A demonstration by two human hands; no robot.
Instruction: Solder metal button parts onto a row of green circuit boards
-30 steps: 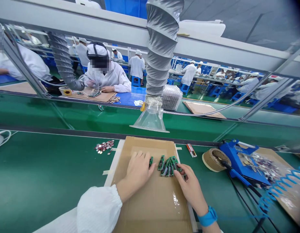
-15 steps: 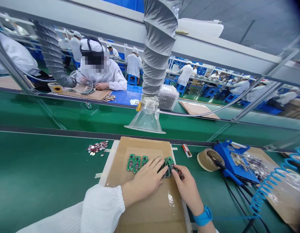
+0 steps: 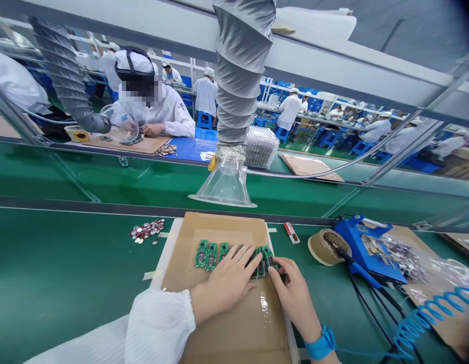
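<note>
A row of small green circuit boards [image 3: 210, 256] lies across the brown cardboard sheet [image 3: 234, 323] in front of me. My left hand [image 3: 231, 273] rests flat over the middle of this row, fingers stretched out and partly hiding the boards beneath. At the row's right end, my right hand [image 3: 289, 283] has its thumb and fingers closed at the edge of a circuit board [image 3: 271, 257]. The boards there stand close together, and their exact overlap is hard to make out. A blue band [image 3: 321, 344] circles my right wrist.
Left of the cardboard lies a pile of round coin-like parts [image 3: 146, 231]. A clear extraction hood [image 3: 224, 182] hangs above the far edge. To the right are a small red-and-white box [image 3: 291, 233], a tape roll [image 3: 325, 247], a blue soldering iron stand [image 3: 367, 253] and a coiled blue cord [image 3: 431, 313].
The view has shifted slightly. Both hands stay at the same boards, with only slight movement at the right end of the row.
</note>
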